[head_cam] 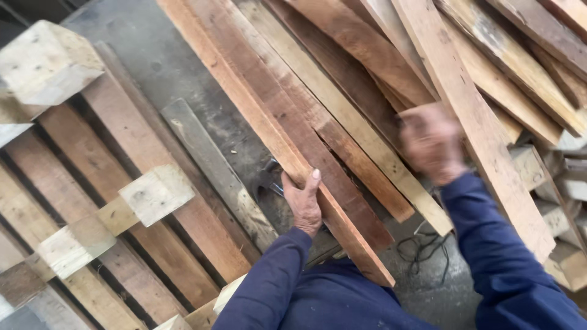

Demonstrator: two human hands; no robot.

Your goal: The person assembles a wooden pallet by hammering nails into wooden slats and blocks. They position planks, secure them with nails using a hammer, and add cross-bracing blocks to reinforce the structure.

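The left hand (304, 205) grips the edge of a long reddish plank (269, 131), seemingly lifting it from the pile, while the right hand (433, 143), blurred so I cannot tell its grip, is above a pale plank (483, 140) that likely needs a firm hold next.

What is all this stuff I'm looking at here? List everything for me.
Long plank: one, reddish brown, slanting across the middle, held on its left edge.
Plank pile: many, tan to reddish, criss-crossed over the upper right.
Pallet: one, brown slats with pale square blocks, on the left.
Grey board: one, weathered grey, flat between the pallet and the long plank.
Wood offcuts: several, pale, heaped at the right edge.
Black cord: one, tangled on the grey floor, lower middle.
Dark metal object: one, mostly hidden under the long plank; kind unclear.
Sleeves: two, dark blue, bottom.
Left hand: grip on the long plank's edge.
Right hand: blurred, over the plank pile; grip unclear.
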